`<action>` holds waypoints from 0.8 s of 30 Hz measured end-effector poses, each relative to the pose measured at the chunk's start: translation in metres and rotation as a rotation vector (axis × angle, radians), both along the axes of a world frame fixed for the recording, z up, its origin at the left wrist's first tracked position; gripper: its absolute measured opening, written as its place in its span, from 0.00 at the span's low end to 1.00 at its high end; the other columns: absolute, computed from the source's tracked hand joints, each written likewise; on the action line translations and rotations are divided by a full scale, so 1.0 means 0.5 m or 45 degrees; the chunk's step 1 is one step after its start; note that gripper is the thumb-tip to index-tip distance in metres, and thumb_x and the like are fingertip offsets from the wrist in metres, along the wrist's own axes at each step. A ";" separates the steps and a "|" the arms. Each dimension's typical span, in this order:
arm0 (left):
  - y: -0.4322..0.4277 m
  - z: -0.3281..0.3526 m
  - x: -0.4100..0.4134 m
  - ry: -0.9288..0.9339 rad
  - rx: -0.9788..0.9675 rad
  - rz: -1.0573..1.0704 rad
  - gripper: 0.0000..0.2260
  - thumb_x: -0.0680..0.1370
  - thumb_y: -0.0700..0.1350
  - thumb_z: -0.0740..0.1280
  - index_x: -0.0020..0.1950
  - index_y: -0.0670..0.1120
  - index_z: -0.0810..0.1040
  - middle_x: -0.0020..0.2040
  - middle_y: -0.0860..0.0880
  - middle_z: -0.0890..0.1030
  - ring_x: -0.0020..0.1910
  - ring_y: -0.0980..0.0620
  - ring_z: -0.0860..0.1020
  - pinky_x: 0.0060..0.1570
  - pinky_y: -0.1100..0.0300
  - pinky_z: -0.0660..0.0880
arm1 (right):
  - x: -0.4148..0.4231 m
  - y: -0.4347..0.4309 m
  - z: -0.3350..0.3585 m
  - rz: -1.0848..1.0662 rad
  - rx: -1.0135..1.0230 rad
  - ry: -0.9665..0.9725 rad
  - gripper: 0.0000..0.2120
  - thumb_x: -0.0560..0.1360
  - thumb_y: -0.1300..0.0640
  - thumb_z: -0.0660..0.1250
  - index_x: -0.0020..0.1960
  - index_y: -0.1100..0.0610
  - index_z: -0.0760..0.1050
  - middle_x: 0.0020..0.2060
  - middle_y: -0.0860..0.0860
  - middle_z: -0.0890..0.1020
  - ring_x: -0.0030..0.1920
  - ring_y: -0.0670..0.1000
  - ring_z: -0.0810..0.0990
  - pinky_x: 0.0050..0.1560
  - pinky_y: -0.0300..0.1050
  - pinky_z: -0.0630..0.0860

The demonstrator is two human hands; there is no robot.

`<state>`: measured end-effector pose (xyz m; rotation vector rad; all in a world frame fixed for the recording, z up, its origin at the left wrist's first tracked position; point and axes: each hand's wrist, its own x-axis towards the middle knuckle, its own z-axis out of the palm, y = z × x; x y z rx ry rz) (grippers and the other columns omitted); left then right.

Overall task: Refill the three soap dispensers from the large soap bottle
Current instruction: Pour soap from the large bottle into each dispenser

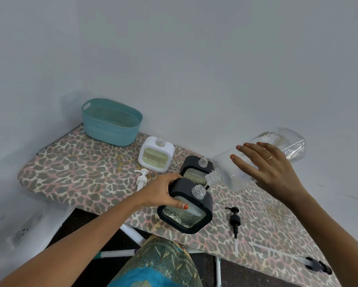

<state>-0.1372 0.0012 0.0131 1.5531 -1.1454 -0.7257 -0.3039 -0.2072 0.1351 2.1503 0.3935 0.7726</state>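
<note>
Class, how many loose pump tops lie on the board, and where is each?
3. The white pump lies below the white dispenser; one black pump right of the dispenser in the left hand; the other black pump near the board's right edge.

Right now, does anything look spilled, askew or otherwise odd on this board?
No spill shows. The large soap bottle in the right hand is tipped but looks nearly empty; the left hand holds a black dispenser tilted.

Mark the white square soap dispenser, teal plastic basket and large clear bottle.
white square soap dispenser (154, 158): head view, front window.
teal plastic basket (110, 134): head view, front wall.
large clear bottle (214, 177): head view, threaded neck.
</note>
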 end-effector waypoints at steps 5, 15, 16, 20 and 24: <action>-0.003 -0.002 0.001 -0.009 -0.001 0.007 0.22 0.64 0.41 0.78 0.49 0.58 0.72 0.46 0.61 0.78 0.45 0.67 0.78 0.48 0.71 0.73 | -0.001 0.002 -0.027 -0.058 0.098 0.043 0.35 0.57 0.76 0.68 0.62 0.58 0.68 0.53 0.60 0.81 0.52 0.59 0.81 0.55 0.52 0.67; -0.010 -0.009 -0.002 -0.005 0.003 0.026 0.22 0.64 0.42 0.78 0.50 0.56 0.73 0.48 0.59 0.79 0.48 0.64 0.79 0.52 0.67 0.75 | -0.021 0.011 -0.085 -0.215 0.414 0.112 0.40 0.50 0.70 0.77 0.60 0.58 0.68 0.51 0.58 0.82 0.50 0.58 0.82 0.50 0.51 0.76; -0.012 -0.008 -0.003 -0.005 0.004 0.026 0.22 0.64 0.41 0.78 0.51 0.56 0.73 0.48 0.59 0.79 0.48 0.65 0.79 0.51 0.67 0.75 | -0.024 0.010 -0.090 -0.234 0.432 0.104 0.40 0.50 0.69 0.78 0.60 0.58 0.68 0.51 0.57 0.82 0.50 0.57 0.81 0.50 0.50 0.76; -0.020 -0.004 -0.008 -0.013 -0.004 0.031 0.22 0.64 0.41 0.78 0.52 0.55 0.73 0.48 0.59 0.79 0.48 0.65 0.79 0.49 0.70 0.74 | -0.037 0.001 -0.105 -0.288 0.546 0.040 0.38 0.53 0.62 0.81 0.59 0.58 0.69 0.51 0.56 0.82 0.51 0.57 0.81 0.52 0.49 0.72; -0.035 0.004 -0.016 0.014 -0.020 0.035 0.23 0.64 0.40 0.78 0.52 0.55 0.73 0.49 0.59 0.79 0.48 0.66 0.79 0.49 0.71 0.74 | -0.057 -0.003 -0.112 -0.328 0.784 -0.050 0.40 0.53 0.58 0.82 0.60 0.58 0.68 0.51 0.59 0.82 0.49 0.59 0.81 0.50 0.52 0.75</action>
